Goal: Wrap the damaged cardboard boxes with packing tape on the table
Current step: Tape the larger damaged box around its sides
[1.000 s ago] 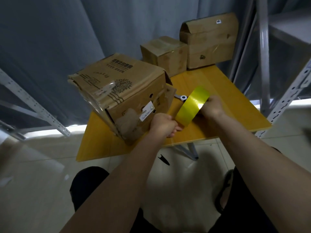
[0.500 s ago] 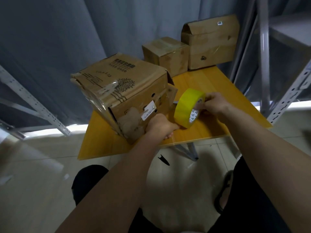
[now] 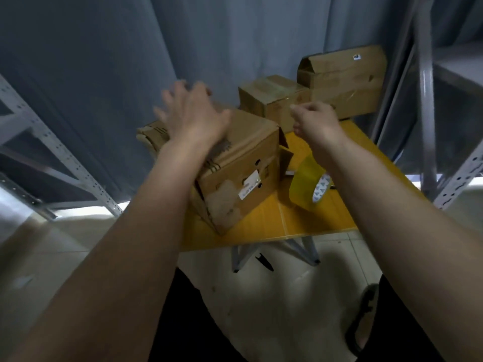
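Observation:
A large damaged cardboard box (image 3: pixel 243 165) with a white label and torn patches sits on the yellow table (image 3: pixel 308 226). My left hand (image 3: pixel 190 116) hovers over or rests on the box's top with its fingers spread. My right hand (image 3: pixel 317 121) is raised above the table to the right of the box, fingers loosely curled, holding nothing that I can see. The roll of yellow packing tape (image 3: pixel 309 188) stands on edge on the table below my right forearm, free of both hands.
A small cardboard box (image 3: pixel 271 100) and a taller one (image 3: pixel 345 79) stand at the table's far edge against a grey curtain. Grey metal shelving uprights flank the table on both sides. A small black tool (image 3: pixel 264 261) lies on the floor under the table.
My right hand let go of the tape roll, which now stands on the table. Both hands rose; the left moved from the box's front to its top.

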Demonstrator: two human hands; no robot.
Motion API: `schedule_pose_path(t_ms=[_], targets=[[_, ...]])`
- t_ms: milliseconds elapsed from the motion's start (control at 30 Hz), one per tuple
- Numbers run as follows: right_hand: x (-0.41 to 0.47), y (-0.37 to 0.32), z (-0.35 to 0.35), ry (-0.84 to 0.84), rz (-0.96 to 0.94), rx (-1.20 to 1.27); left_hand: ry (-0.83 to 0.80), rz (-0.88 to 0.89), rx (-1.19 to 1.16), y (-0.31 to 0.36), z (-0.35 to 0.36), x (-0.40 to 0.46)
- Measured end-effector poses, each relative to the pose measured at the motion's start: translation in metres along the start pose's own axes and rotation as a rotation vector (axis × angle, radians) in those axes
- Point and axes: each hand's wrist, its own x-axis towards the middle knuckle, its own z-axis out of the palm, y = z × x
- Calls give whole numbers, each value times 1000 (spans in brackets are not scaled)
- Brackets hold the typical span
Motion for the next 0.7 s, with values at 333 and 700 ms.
schedule_pose_path(t_ms=[333,700], targets=[[11,12,54,68,538,296,-79,-616,-856,-99,34,33],[13,-7,71,-51,493,432,-66,-674,-1433,-116,32,23]])
